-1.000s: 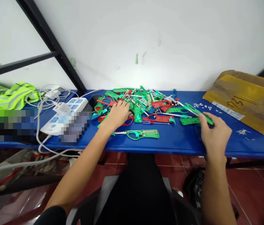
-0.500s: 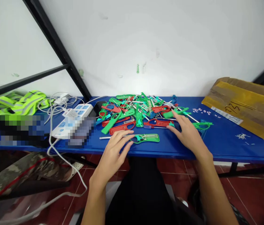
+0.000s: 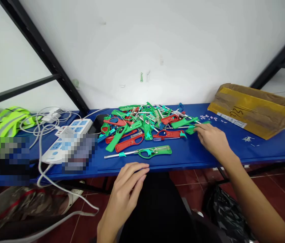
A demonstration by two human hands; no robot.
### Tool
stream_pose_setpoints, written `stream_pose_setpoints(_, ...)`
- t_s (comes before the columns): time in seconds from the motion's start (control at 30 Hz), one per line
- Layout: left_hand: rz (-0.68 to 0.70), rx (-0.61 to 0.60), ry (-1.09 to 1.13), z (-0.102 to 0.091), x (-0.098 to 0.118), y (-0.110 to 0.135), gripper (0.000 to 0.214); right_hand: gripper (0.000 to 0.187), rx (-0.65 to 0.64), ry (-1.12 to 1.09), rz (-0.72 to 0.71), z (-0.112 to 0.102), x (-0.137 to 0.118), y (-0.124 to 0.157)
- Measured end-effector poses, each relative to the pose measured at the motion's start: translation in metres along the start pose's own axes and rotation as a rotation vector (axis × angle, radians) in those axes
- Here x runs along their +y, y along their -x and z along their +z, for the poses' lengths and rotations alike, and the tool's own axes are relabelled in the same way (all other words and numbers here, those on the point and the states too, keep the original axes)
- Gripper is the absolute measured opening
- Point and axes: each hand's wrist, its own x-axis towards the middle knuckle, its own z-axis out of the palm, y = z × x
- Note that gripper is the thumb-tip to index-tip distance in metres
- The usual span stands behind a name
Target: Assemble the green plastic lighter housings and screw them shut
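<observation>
My left hand [image 3: 129, 187] hovers at the table's front edge, fingers loosely extended and nothing in them. Just beyond it lies an opened green gas lighter [image 3: 154, 152] with a long metal tube, its inner parts and teal trigger showing. At the right end of the pile, my right hand [image 3: 213, 140] has its fingers closed over a green lighter shell [image 3: 191, 130], most of which they hide. To its left are a red lighter shell [image 3: 169, 134] and a heap of green and red lighter pieces [image 3: 147, 118] with metal tubes and wires.
A taped cardboard box [image 3: 253, 114] stands at the right of the blue table [image 3: 233, 148]. Small white bits [image 3: 247, 138] lie before it. To the left are a power strip [image 3: 66, 141], cables, and a fluorescent vest [image 3: 10, 123]. A black bag [image 3: 228, 212] is on the floor.
My left hand has drawn back from the opened lighter toward me. My right hand has moved right and closed over the green shell. The view has shifted a little to the right.
</observation>
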Motion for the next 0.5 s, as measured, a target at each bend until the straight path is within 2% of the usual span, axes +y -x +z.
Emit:
stream_pose_setpoints(0.07, 0.011, -0.006, 0.023, 0.004, 0.001, 0.0, 0.037, 0.026, 0.049, -0.005, 0.0, -0.012, -0.003, -0.004)
stream_pose_setpoints(0.13, 0.012, -0.006, 0.047, 0.007, 0.0, -0.004, 0.035, 0.022, 0.146, -0.114, 0.057, -0.023, -0.013, -0.006)
stream_pose_setpoints(0.23, 0.006, 0.021, 0.101, 0.014, -0.002, -0.015, 0.032, 0.025, 0.273, -0.613, 0.245, -0.032, -0.041, -0.009)
stream_pose_setpoints(0.33, -0.026, 0.109, 0.112, 0.023, -0.006, -0.028, 0.028, 0.033, 0.254, -1.091, 0.377, -0.029, -0.074, -0.013)
stream_pose_setpoints(0.4, -0.064, 0.168, 0.076, 0.028, -0.011, -0.035, 0.027, 0.035, 0.231, -1.284, 0.443, -0.024, -0.094, -0.014)
stream_pose_setpoints(0.5, -0.099, 0.173, 0.036, 0.033, -0.017, -0.044, 0.031, 0.037, 0.19, -1.501, 0.541, -0.019, -0.119, -0.011)
